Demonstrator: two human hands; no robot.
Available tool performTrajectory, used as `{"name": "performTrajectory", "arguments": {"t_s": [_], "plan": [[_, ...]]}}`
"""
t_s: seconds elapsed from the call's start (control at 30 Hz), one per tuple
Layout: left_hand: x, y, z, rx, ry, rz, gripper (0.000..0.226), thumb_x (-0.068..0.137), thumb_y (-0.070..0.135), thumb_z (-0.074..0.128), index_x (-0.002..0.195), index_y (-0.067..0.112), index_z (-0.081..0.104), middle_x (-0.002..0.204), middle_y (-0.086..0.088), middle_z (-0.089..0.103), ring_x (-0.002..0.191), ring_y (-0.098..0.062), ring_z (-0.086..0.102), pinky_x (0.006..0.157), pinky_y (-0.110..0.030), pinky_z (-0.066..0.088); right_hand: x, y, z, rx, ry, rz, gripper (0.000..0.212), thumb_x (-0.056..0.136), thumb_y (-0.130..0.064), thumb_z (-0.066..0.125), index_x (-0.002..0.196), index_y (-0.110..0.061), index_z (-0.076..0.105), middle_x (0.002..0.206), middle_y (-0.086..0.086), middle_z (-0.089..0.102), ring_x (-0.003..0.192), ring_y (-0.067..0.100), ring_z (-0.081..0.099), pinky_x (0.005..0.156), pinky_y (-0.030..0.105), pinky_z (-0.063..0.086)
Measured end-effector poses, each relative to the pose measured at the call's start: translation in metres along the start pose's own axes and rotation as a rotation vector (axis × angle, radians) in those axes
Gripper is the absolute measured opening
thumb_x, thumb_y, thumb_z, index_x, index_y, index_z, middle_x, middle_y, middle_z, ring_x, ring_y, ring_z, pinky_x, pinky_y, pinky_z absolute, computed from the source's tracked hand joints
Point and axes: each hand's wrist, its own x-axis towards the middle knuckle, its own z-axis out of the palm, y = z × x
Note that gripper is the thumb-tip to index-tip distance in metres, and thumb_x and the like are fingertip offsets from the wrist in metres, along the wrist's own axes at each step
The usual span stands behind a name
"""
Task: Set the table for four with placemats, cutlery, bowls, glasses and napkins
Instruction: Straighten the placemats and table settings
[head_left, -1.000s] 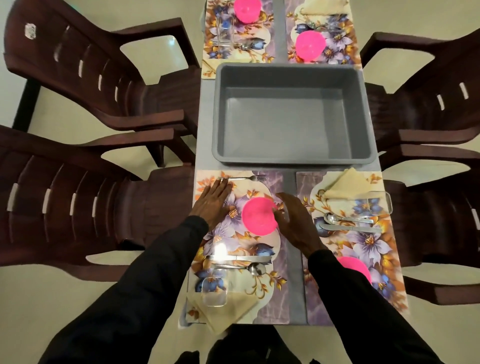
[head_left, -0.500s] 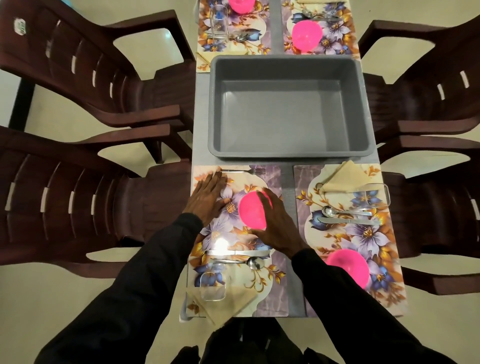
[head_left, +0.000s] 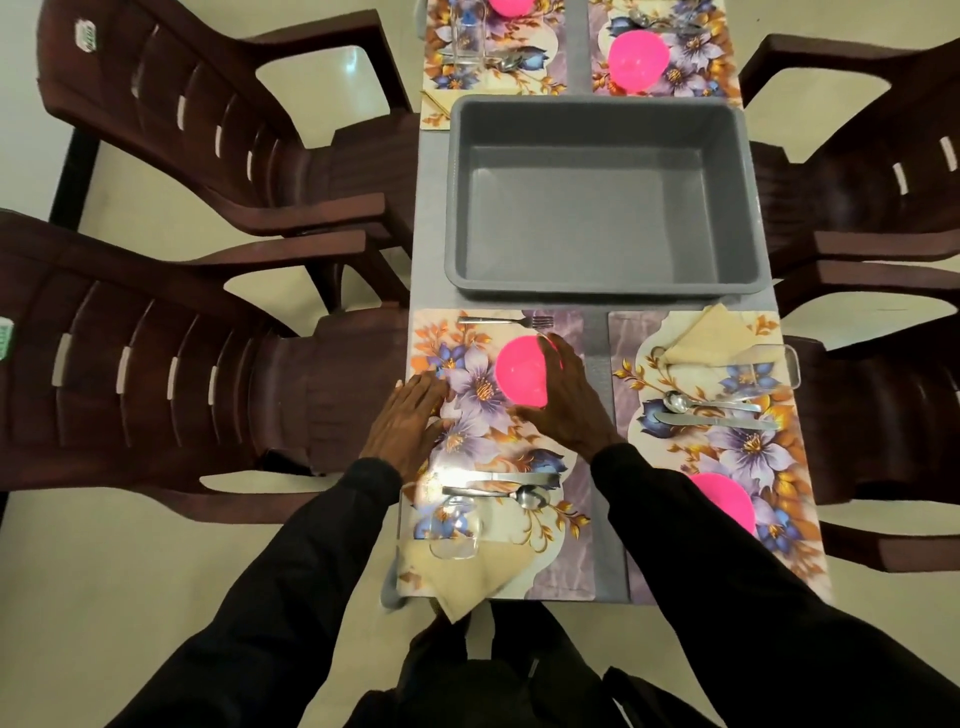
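A pink bowl stands on the near left floral placemat. My right hand curls round the bowl's right side and grips it. Flat on the mat's left edge rests my left hand with straight fingers. A fork lies at the mat's far edge. A knife, a spoon, a glass and a beige napkin lie at its near end. The near right placemat carries a napkin, glass, spoon, knife and a pink bowl, partly hidden by my right sleeve.
An empty grey tub sits mid-table. Beyond it lie two more set placemats, one with a pink bowl. Dark brown plastic chairs stand on both sides of the narrow table.
My right hand has closed round the pink bowl and shifted it slightly toward the far side of the mat. My left hand slid back toward the mat's left edge.
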Motion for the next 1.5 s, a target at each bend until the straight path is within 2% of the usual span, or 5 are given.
{"name": "performTrajectory", "arguments": {"t_s": [0.17, 0.3, 0.43, 0.93, 1.5], "plan": [[-0.014, 0.001, 0.001, -0.095, -0.013, -0.015, 0.061, 0.102, 0.037, 0.055, 0.155, 0.013, 0.037, 0.16, -0.009, 0.039, 0.15, -0.026, 0.032, 0.125, -0.042, 0.022, -0.023, -0.007, -0.002, 0.082, 0.105, 0.069, 0.122, 0.074, -0.055, 0.085, 0.159, -0.007, 0.011, 0.165, 0.016, 0.019, 0.153, 0.033, 0.02, 0.118, 0.055, 0.032], [-0.03, -0.003, 0.003, -0.076, -0.005, 0.03, 0.058, 0.099, 0.035, 0.05, 0.15, 0.007, 0.046, 0.152, -0.014, 0.049, 0.142, -0.031, 0.044, 0.121, -0.04, 0.026, -0.075, -0.007, 0.005, 0.103, 0.221, 0.13, 0.065, 0.096, -0.028, 0.069, 0.15, -0.012, 0.038, 0.152, 0.011, 0.043, 0.141, 0.027, 0.041, 0.116, 0.044, 0.039], [-0.045, -0.004, 0.007, -0.072, 0.013, 0.106, 0.047, 0.098, 0.026, 0.055, 0.141, 0.007, 0.056, 0.143, -0.015, 0.058, 0.135, -0.034, 0.053, 0.117, -0.044, 0.035, -0.115, 0.003, 0.021, 0.053, 0.125, 0.144, 0.023, 0.095, -0.007, 0.064, 0.115, -0.017, 0.068, 0.117, 0.009, 0.067, 0.111, 0.028, 0.061, 0.091, 0.032, 0.048], [-0.063, 0.003, 0.019, -0.07, 0.015, 0.053, 0.043, 0.085, 0.013, 0.081, 0.126, 0.012, 0.07, 0.14, -0.01, 0.062, 0.134, -0.031, 0.055, 0.107, -0.046, 0.048, -0.123, 0.0, 0.04, -0.146, 0.024, -0.005, 0.005, 0.089, -0.007, 0.071, 0.092, -0.008, 0.075, 0.103, 0.01, 0.064, 0.095, 0.024, 0.06, 0.072, 0.023, 0.041], [-0.033, 0.006, 0.021, -0.067, 0.0, -0.071, 0.03, 0.103, 0.021, 0.057, 0.128, 0.016, 0.07, 0.148, -0.005, 0.055, 0.14, -0.028, 0.047, 0.11, -0.042, 0.043, -0.092, 0.012, 0.036, -0.15, 0.085, 0.02, 0.019, 0.084, -0.02, 0.081, 0.097, -0.009, 0.075, 0.105, 0.009, 0.064, 0.102, 0.024, 0.056, 0.08, 0.036, 0.055]]}}
